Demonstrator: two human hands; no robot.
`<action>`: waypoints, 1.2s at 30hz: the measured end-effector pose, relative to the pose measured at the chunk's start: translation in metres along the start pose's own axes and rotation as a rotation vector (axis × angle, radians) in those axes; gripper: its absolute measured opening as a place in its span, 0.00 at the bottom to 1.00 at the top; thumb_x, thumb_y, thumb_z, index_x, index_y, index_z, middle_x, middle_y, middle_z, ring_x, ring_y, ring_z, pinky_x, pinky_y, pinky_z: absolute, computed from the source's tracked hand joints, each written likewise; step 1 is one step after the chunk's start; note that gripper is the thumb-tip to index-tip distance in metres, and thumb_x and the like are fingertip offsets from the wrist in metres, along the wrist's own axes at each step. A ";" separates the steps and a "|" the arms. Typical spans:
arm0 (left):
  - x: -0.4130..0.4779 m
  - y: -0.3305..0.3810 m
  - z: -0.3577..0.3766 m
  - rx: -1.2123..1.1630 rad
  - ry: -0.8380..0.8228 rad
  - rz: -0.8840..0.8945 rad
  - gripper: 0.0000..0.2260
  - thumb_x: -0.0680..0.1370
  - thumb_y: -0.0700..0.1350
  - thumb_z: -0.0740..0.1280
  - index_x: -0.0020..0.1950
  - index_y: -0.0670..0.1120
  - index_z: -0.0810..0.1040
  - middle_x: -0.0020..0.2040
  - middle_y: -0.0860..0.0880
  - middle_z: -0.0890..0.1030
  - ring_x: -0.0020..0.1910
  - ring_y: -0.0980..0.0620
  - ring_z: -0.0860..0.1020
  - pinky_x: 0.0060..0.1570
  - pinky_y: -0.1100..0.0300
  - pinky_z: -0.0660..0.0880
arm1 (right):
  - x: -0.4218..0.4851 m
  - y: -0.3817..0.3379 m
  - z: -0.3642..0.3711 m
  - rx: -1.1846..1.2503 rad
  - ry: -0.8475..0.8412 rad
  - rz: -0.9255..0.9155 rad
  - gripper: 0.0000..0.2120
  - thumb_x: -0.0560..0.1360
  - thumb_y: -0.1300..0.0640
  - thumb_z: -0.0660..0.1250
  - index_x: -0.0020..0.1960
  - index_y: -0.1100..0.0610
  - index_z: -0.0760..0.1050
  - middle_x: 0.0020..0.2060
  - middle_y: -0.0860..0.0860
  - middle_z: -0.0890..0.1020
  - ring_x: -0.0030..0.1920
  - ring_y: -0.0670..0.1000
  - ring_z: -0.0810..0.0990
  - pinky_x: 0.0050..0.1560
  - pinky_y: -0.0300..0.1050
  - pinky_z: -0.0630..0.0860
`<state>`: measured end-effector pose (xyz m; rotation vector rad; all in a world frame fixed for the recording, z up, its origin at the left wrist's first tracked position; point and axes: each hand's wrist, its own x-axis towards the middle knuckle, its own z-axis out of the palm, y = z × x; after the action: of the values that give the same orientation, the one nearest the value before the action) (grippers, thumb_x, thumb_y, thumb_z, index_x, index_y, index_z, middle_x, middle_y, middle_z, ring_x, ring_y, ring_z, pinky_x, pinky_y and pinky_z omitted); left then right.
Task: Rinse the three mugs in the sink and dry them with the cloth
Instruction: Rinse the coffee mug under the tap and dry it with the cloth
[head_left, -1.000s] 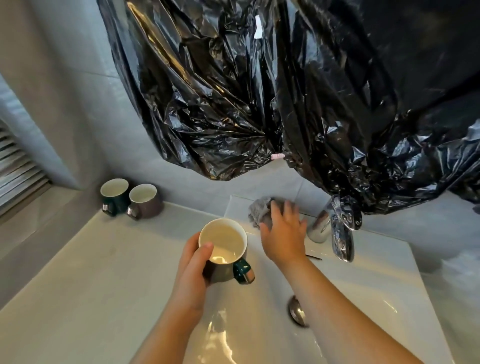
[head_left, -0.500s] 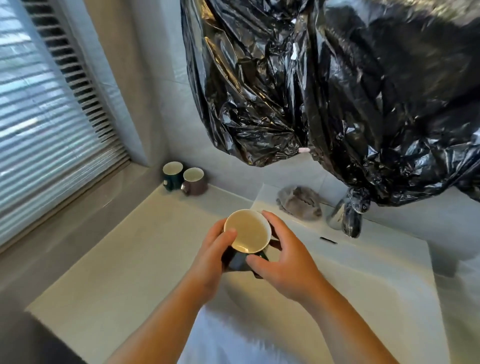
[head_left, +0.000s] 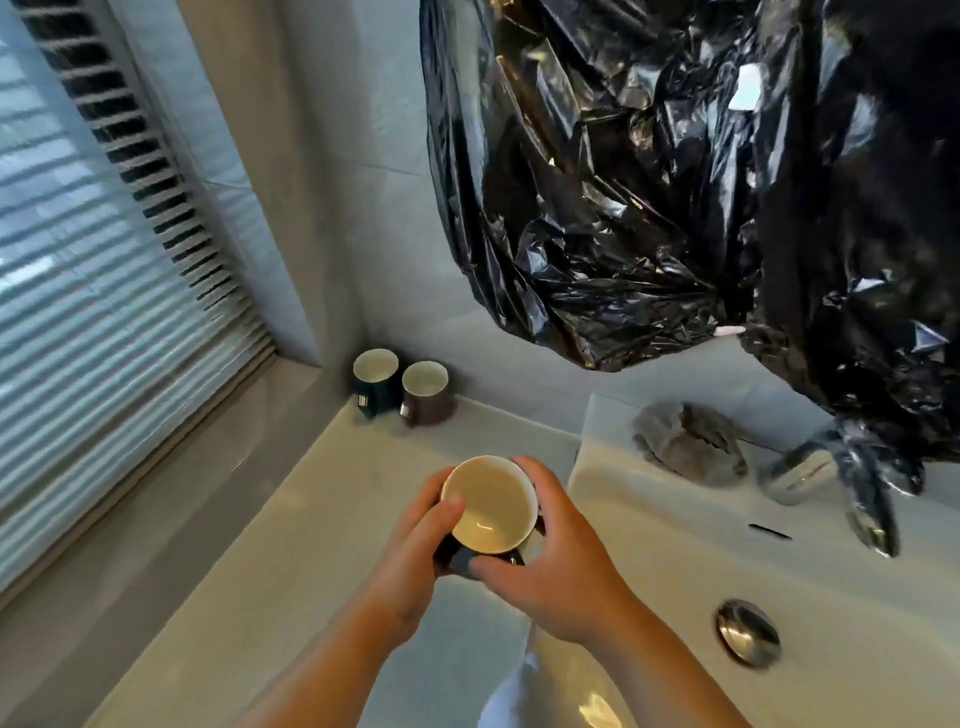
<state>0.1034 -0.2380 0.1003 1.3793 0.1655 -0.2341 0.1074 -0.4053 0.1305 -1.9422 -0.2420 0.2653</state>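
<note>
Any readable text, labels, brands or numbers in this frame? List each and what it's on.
None readable.
The white patch on the black plastic sheet: blurred, no letters show.
The pink tag at its lower edge: too small to read.
The held mug: no print in view.

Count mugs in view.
3. One dark, cream-lined ceramic mug gripped between left hand and right hand; a dark green ceramic mug and a brown ceramic mug side by side at the back of the pale counter. None looks hidden.
</note>
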 end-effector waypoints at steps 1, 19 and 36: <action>0.014 0.000 -0.016 0.001 -0.012 -0.014 0.27 0.68 0.64 0.68 0.63 0.54 0.79 0.55 0.43 0.84 0.50 0.46 0.84 0.42 0.55 0.81 | 0.016 0.000 0.013 0.003 0.018 0.016 0.39 0.60 0.38 0.77 0.64 0.25 0.60 0.59 0.27 0.72 0.59 0.34 0.74 0.51 0.31 0.76; 0.202 -0.014 -0.189 0.223 0.263 -0.191 0.05 0.82 0.51 0.66 0.54 0.51 0.79 0.49 0.49 0.80 0.51 0.45 0.80 0.48 0.50 0.79 | 0.188 0.058 0.114 -0.150 0.359 0.325 0.39 0.56 0.38 0.76 0.64 0.34 0.65 0.57 0.35 0.75 0.57 0.39 0.75 0.49 0.32 0.71; 0.285 -0.040 -0.205 0.708 0.328 -0.062 0.25 0.85 0.45 0.59 0.79 0.36 0.59 0.78 0.37 0.66 0.78 0.40 0.63 0.76 0.52 0.59 | 0.263 0.126 0.103 -0.217 0.584 0.560 0.44 0.63 0.40 0.76 0.74 0.45 0.61 0.69 0.43 0.70 0.66 0.48 0.73 0.58 0.41 0.70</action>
<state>0.3723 -0.0627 -0.0476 2.1170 0.4265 -0.1166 0.3334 -0.2845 -0.0427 -2.1789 0.6891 0.0216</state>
